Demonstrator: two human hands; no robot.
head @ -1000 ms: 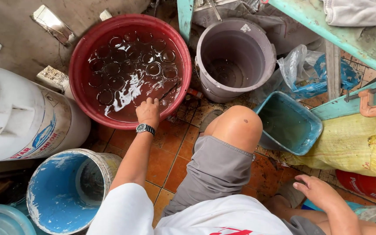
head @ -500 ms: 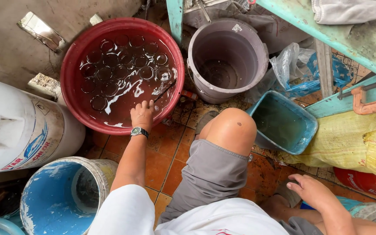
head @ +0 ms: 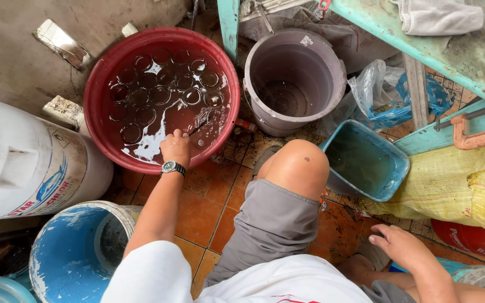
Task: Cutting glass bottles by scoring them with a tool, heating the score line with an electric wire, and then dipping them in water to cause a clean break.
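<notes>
Head view: red basin [head: 99, 101] (water-filled) holds submerged glasses [head: 158, 92].

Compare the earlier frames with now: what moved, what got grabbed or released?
The left hand has gone a little further over the near rim of the red basin, fingers now in the water next to the submerged glasses; whether it grips one is unclear. Nothing was released. The right hand still rests low by the leg, empty. The grey bucket and blue tub stayed put.

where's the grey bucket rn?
In the head view, the grey bucket stands upper centre on the tiled floor, just right of the red basin that the left hand reaches into, and up-left of the blue tub.
</notes>
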